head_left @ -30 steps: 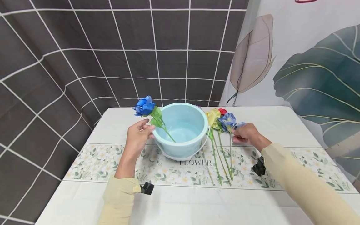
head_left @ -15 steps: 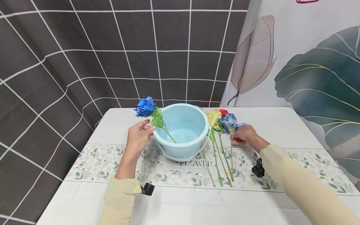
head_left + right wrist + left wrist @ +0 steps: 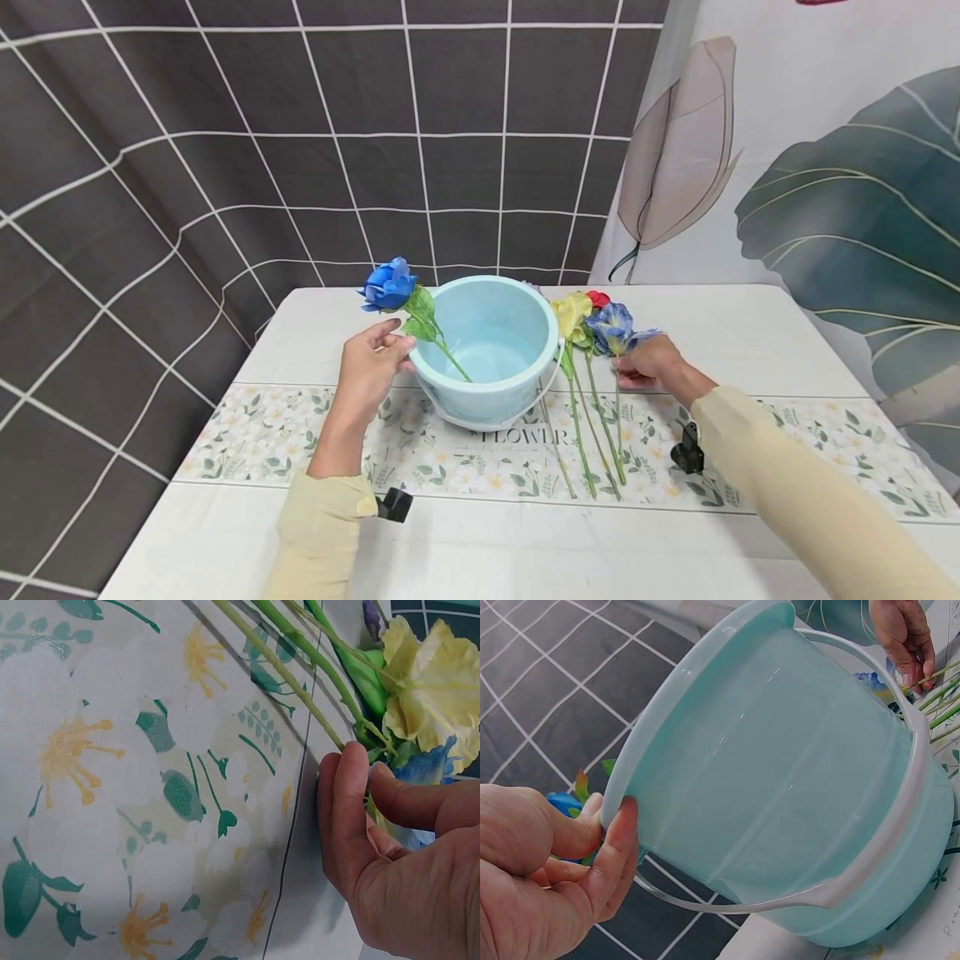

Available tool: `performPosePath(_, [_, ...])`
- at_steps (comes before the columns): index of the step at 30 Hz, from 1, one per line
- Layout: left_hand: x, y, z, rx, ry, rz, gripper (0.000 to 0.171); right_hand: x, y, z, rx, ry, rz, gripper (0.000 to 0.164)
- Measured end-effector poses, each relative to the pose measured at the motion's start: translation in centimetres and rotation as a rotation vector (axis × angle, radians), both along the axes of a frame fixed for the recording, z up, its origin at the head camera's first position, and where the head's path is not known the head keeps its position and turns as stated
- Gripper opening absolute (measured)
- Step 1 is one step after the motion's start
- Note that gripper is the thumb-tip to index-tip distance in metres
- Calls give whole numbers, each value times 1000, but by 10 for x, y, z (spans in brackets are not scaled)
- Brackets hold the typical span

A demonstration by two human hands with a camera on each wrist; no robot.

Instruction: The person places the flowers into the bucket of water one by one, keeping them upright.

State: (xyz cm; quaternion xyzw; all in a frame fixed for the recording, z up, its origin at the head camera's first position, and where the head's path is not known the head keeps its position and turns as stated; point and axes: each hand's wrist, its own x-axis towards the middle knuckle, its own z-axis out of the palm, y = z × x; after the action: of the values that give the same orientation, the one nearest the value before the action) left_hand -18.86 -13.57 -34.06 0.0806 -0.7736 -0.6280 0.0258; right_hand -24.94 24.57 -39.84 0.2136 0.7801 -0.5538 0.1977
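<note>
My left hand (image 3: 371,358) grips the rim of a light blue bucket (image 3: 487,407) on its left side, thumb outside and fingers over the edge in the left wrist view. A dark blue artificial rose (image 3: 388,285) leans in the bucket; its bloom hangs over the left rim, above my left hand. To the right of the bucket, my right hand (image 3: 654,362) pinches the stem of a light blue artificial flower (image 3: 611,325) just below the bloom. In the right wrist view, the fingers partly hide that bloom (image 3: 431,769).
Beside the light blue bloom lie a yellow flower (image 3: 572,315) and a red flower (image 3: 597,298), stems (image 3: 577,433) pointing toward me. A purple bloom (image 3: 531,286) shows partly behind the bucket. The white bucket handle (image 3: 553,379) hangs down. A floral-printed cloth (image 3: 255,433) covers the table.
Almost nothing has moved. My right hand stays at the light blue flower's stem with a very slight shift, and my left hand keeps its grip on the bucket rim.
</note>
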Motion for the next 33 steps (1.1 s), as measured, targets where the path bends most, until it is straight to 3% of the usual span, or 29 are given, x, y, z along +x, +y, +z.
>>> performPosePath(8, [0, 1, 0, 0, -4, -1, 46, 0, 0, -4, -17, -21, 23, 8])
performPosePath(13, [0, 1, 0, -5, -5, 0, 46, 1, 0, -4, -24, -7, 14, 16])
performPosePath(23, [-1, -1, 0, -4, -8, -5, 47, 3, 8, 6, -53, 41, -21, 14])
performPosePath(28, [-1, -2, -1, -12, -5, -6, 47, 6, 14, 12, -72, 79, -25, 22])
performPosePath(33, [-1, -1, -2, -8, 6, -5, 47, 6, 22, 22, -96, 107, -27, 7])
